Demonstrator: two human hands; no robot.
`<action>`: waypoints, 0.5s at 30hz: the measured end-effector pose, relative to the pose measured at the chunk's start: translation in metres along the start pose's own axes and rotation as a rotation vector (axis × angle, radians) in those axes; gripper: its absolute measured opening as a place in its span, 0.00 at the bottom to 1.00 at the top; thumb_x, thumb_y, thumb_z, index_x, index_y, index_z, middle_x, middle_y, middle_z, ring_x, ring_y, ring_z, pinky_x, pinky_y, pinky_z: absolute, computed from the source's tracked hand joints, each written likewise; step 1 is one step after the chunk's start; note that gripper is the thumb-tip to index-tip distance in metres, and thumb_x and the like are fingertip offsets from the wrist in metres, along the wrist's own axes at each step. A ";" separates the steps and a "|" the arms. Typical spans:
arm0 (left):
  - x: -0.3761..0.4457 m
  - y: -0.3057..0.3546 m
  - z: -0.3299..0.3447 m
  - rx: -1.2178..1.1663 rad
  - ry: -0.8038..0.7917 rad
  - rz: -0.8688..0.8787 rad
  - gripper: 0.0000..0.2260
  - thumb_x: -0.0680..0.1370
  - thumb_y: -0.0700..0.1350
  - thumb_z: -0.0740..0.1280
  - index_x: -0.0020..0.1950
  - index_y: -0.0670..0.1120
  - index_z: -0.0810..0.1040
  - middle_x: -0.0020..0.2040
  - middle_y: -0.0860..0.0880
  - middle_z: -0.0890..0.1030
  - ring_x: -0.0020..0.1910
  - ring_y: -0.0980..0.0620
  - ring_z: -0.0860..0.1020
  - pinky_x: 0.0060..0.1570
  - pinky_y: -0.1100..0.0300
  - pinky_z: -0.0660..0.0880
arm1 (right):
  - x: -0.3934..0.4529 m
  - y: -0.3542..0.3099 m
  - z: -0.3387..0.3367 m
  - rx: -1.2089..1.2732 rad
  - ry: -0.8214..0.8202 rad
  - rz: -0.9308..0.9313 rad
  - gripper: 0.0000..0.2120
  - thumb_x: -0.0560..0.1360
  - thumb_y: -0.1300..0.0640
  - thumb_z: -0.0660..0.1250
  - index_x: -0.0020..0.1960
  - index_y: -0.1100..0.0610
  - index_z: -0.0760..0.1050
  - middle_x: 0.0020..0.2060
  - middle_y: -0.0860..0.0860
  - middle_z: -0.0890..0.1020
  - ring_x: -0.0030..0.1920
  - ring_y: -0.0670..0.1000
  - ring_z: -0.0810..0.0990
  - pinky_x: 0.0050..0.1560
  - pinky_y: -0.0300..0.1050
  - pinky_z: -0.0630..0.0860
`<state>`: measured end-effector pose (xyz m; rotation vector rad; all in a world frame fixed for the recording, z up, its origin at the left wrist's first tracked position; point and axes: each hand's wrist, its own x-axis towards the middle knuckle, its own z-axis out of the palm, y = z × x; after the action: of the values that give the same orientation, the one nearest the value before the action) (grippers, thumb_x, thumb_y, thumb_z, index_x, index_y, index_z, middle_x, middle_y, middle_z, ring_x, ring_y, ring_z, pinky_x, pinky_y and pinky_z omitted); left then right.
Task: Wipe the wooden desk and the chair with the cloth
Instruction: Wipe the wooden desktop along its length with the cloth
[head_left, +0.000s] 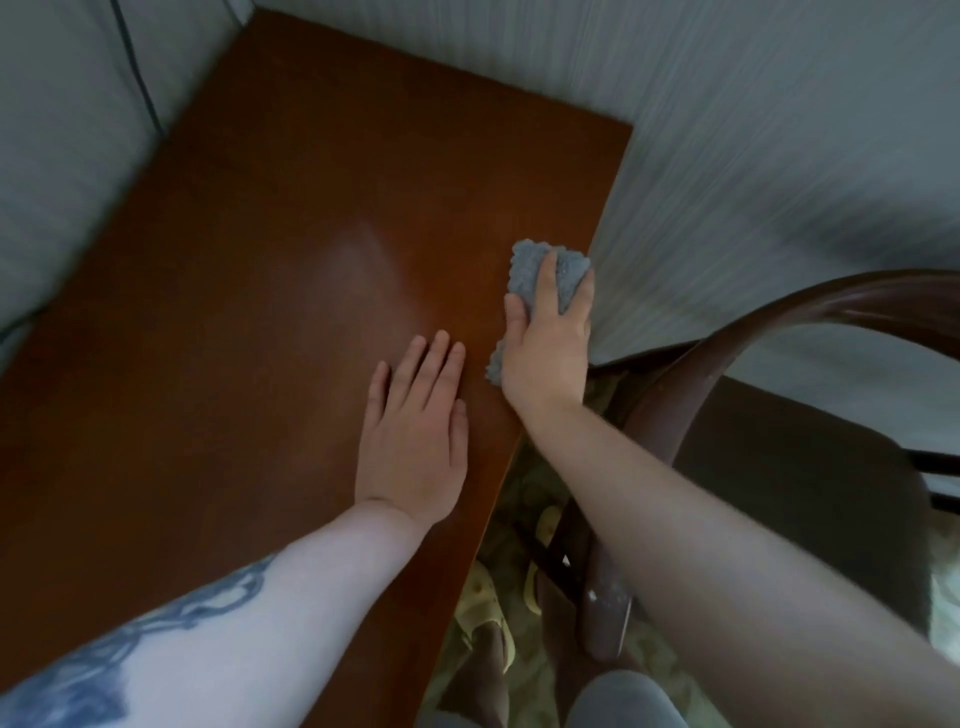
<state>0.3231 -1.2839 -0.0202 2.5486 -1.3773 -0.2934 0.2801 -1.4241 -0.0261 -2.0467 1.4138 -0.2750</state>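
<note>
A: The right hand (545, 338) lies palm-down on a grey-blue, nubby-textured cloth (535, 275), fingers curled over its far end and gripping it, the thumb along its left side. It presses the cloth onto the glossy reddish-brown wooden desk (260, 312), right at the desk's right-hand edge.

B: Any writing or label on the cloth?

A: No lettering can be read anywhere. The left forearm carries a blue tattoo, but its pattern is too blurred to make out.

B: And the left hand (415, 426)?

A: Flat on the desk just left of the cloth, fingers straight and together, holding nothing. Both forearms reach in from the near side of the desk.

B: What surrounds the desk?

A: Pale striped wallpaper (779, 156) runs behind it and along its right side. The dark brown bentwood chair (779, 415) stands to the right of the desk, its curved back rail near the right forearm. Below the desk edge, a patterned greenish floor covering (524, 488) shows, with yellow slippers (485, 608) on it.
</note>
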 end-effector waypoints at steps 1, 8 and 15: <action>0.000 0.000 0.000 0.000 -0.002 0.003 0.24 0.82 0.51 0.45 0.78 0.49 0.58 0.78 0.51 0.60 0.78 0.53 0.53 0.76 0.48 0.50 | 0.012 -0.001 -0.004 0.051 0.017 0.019 0.28 0.83 0.46 0.50 0.80 0.46 0.44 0.78 0.58 0.45 0.76 0.60 0.54 0.74 0.54 0.61; 0.000 0.000 0.001 -0.001 0.012 0.002 0.24 0.82 0.51 0.44 0.78 0.49 0.59 0.78 0.51 0.61 0.78 0.52 0.54 0.76 0.48 0.50 | -0.005 0.001 0.003 0.380 0.095 -0.002 0.27 0.82 0.53 0.56 0.79 0.52 0.55 0.78 0.51 0.54 0.76 0.51 0.53 0.74 0.47 0.53; -0.002 -0.001 0.001 0.012 0.038 0.008 0.24 0.82 0.52 0.43 0.78 0.49 0.58 0.78 0.50 0.60 0.78 0.51 0.54 0.76 0.49 0.48 | 0.044 0.000 -0.014 0.274 0.045 -0.007 0.26 0.82 0.54 0.55 0.79 0.52 0.54 0.78 0.55 0.54 0.76 0.57 0.56 0.73 0.50 0.57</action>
<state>0.3223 -1.2819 -0.0216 2.5440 -1.3792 -0.2347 0.2910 -1.4686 -0.0232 -1.8313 1.3161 -0.4921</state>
